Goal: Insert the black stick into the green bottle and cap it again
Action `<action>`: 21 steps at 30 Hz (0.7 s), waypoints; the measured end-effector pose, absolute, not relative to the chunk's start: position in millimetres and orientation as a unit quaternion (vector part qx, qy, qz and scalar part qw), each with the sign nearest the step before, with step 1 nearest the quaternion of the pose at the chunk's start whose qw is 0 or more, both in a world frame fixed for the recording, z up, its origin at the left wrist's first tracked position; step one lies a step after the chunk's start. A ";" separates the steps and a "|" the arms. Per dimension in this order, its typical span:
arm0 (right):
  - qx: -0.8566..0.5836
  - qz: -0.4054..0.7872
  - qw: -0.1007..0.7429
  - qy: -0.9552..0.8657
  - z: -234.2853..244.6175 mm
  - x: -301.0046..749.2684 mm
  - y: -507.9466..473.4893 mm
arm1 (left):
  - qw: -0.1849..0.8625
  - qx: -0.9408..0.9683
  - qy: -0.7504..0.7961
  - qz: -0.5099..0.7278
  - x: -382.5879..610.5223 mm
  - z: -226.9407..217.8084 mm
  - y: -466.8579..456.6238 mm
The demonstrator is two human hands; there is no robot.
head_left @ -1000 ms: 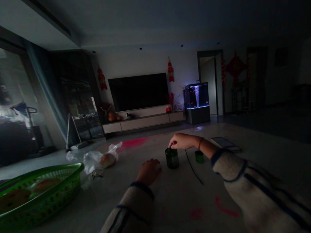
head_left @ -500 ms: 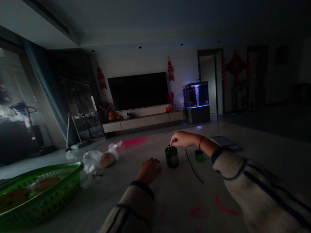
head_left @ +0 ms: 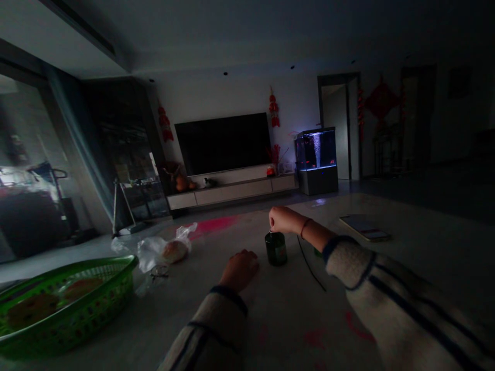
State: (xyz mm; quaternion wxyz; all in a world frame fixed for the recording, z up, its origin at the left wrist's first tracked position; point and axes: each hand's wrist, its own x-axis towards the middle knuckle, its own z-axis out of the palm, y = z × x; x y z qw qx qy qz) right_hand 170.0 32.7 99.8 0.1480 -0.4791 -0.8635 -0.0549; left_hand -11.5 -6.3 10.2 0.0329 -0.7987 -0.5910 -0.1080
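Note:
A small dark green glass bottle stands upright on the pale table. Over its neck is my right hand, closed in a pinch; what lies between the fingertips is too dark and small to name. My left hand rests on the table just left of the bottle, fingers loosely stretched out and holding nothing. To the bottle's right lies a thin black stick. A green cap is mostly hidden behind my right forearm.
Farther right lies a phone. On the left are a green basket with bread-like items, a clear plastic bag, a round bun and a small wiry object. A lit fish tank stands across the dim room.
My right hand has turned over the bottle's neck, and its forearm has come nearer, covering most of the green cap. My left hand stays in place. The view has shifted slightly.

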 end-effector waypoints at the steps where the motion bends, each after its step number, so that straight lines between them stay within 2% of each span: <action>1: -0.483 -0.055 0.144 -0.862 101.7 168.0 32.8 | 0.031 -0.799 -0.591 -0.106 -10.7 10.8 -7.0; 21: -0.551 -0.006 0.190 -0.813 98.6 162.7 37.9 | 0.029 -0.808 -0.580 -0.097 -8.1 12.4 -8.2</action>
